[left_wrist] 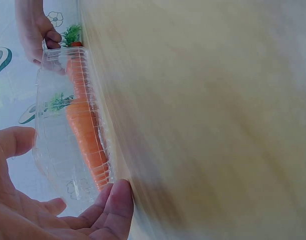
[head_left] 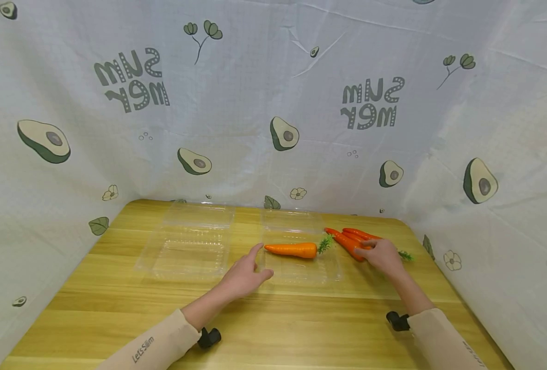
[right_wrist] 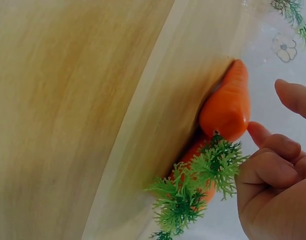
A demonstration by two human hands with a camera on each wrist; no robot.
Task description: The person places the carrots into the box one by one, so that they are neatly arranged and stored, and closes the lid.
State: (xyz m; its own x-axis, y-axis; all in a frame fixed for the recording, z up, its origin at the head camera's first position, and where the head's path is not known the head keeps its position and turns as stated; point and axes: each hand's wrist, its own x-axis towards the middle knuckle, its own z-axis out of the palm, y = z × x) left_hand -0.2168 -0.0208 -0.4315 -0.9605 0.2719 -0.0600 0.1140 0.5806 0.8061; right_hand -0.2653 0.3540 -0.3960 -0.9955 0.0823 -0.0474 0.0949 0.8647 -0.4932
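Observation:
An orange carrot [head_left: 294, 250] with green leaves lies across a clear plastic container [head_left: 301, 275] in front of me. My left hand [head_left: 243, 277], fingers apart, is at that container's left side. In the left wrist view, its fingertips [left_wrist: 122, 195] are close to the container's lower edge; contact is hard to tell. Several redder carrots [head_left: 343, 241] lie together on the table to the right. Over them is my right hand [head_left: 385, 257]. One fingertip meets a carrot [right_wrist: 230, 112] in the right wrist view, while another finger stands apart from it and the others curl in.
A second clear plastic container [head_left: 190, 267] stands to the left, its lid folded open toward the back. Beneath everything is a wooden table [head_left: 301, 329]. A white printed curtain [head_left: 255, 103] hangs behind the table and along both sides.

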